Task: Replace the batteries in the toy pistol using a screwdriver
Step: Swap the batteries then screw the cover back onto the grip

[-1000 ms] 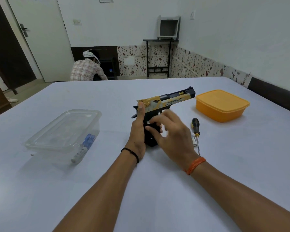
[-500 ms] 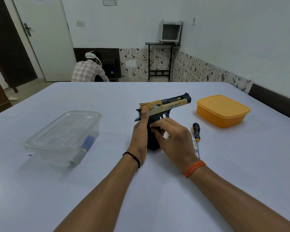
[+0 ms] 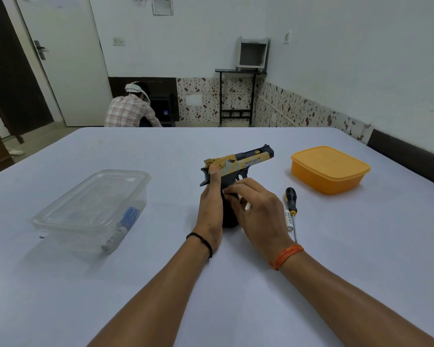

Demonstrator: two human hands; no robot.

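Observation:
A gold and black toy pistol (image 3: 246, 162) stands on its black grip on the table, barrel pointing right and away. My left hand (image 3: 211, 209) grips the back of the grip, thumb up along the slide. My right hand (image 3: 257, 211) lies against the right side of the grip, fingers curled onto it; most of the grip is hidden. A screwdriver (image 3: 292, 206) with a black and yellow handle lies just right of my right hand. A white battery (image 3: 288, 220) lies beside its shaft.
A clear lidded plastic box (image 3: 93, 209) with a white and blue item inside sits at the left. An orange lidded box (image 3: 328, 169) sits at the right. Beyond the white table (image 3: 211, 284) a person crouches near the far wall.
The pistol has come slightly closer and lower on the table. My right hand's fingers have slid along the grip toward my left thumb. The left hand keeps its hold.

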